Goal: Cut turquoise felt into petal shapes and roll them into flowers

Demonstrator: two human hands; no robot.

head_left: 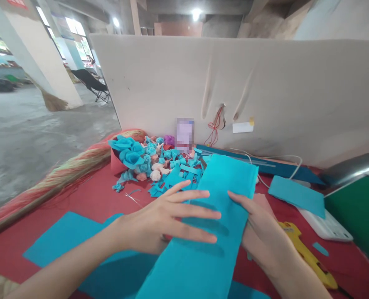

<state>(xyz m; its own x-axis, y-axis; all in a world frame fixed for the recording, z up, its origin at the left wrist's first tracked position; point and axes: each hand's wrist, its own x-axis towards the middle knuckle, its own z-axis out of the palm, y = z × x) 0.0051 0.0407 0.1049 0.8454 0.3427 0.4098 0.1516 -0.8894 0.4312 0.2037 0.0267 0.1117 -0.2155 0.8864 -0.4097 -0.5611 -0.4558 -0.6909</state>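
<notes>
A long folded strip of bright blue crepe paper slants up from the table in front of me. My right hand pinches its right edge, thumb on top and the other fingers behind the paper. My left hand is over the strip's left side with fingers spread, casting shadows on the paper; its thumb is hidden. Beyond the strip lies a heap of blue paper scraps. Beside the heap are blue and pale pink paper flowers. Larger blue sheets lie below my left forearm.
A yellow tool, a white flat device and a folded blue paper piece lie at right on the red tabletop. A pale board stands behind. A straw-like bundle runs along the left edge.
</notes>
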